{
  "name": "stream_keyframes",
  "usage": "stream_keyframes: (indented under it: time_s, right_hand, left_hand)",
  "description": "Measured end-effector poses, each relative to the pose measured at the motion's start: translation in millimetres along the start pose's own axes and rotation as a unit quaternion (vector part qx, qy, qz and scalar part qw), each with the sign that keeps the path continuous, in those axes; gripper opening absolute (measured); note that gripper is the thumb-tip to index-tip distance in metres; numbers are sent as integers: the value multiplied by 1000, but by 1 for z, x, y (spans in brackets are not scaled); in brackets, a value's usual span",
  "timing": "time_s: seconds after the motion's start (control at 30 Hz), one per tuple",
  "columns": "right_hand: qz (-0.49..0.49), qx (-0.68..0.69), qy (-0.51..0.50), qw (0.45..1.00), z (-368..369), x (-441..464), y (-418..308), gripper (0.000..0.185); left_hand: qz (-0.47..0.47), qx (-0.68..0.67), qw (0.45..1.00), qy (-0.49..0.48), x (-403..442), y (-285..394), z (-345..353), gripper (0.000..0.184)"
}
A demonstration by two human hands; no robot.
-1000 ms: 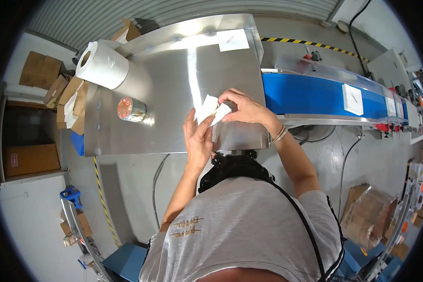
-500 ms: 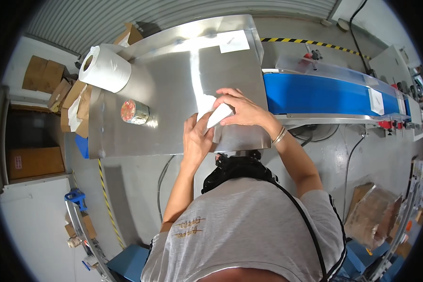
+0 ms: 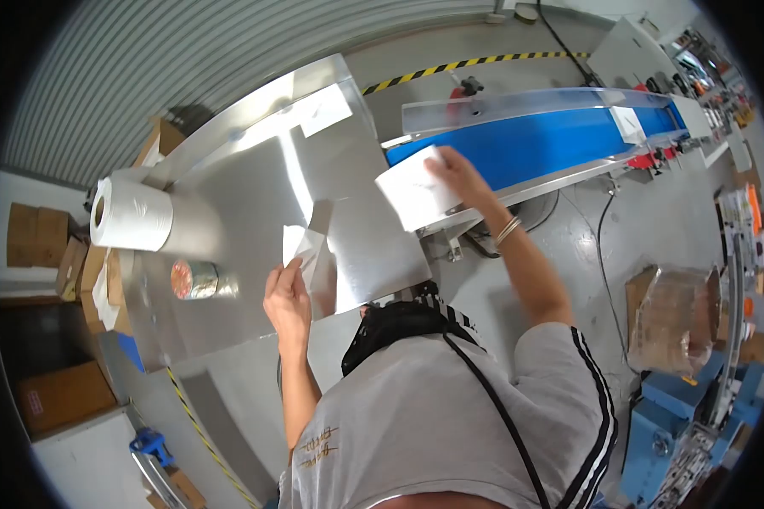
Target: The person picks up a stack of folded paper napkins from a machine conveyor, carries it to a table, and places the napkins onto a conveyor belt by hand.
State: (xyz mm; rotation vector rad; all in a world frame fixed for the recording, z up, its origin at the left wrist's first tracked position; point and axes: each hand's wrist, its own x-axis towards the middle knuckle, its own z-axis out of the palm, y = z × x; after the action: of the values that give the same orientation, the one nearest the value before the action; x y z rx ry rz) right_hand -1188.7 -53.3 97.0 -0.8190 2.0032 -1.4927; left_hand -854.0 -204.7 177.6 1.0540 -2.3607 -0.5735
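In the head view, my right hand (image 3: 460,180) grips the edge of a flat white packet (image 3: 409,193) with a faint mark on its face. It hangs between the steel table (image 3: 238,204) and the near end of the blue conveyor belt (image 3: 535,144). My left hand (image 3: 287,304) pinches the lower end of a creased white piece of paper or cloth (image 3: 295,242) above the table's front part. A printed cylindrical can or roll (image 3: 193,279) lies further left on the table.
A large white roll (image 3: 134,215) stands at the table's left end, near cardboard boxes (image 3: 38,236). Another white sheet or packet (image 3: 324,110) lies at the far corner. A white packet (image 3: 627,125) sits down the conveyor, which has a clear side guard (image 3: 509,106).
My hands have parted. The right has moved right with the white packet towards the conveyor; the left keeps the creased white piece over the table. My view has turned right.
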Motion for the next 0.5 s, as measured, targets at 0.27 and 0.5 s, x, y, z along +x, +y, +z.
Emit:
stream_keyframes:
  time_s: [0.27, 0.5]
  right_hand:
    - [44, -286, 216, 933, -196, 45, 65, 39]
    - [-103, -493, 424, 752, -223, 31, 48, 52]
  left_hand:
    - [82, 31, 996, -13, 6, 16, 25, 22]
    - [130, 6, 988, -80, 15, 55, 44, 25]
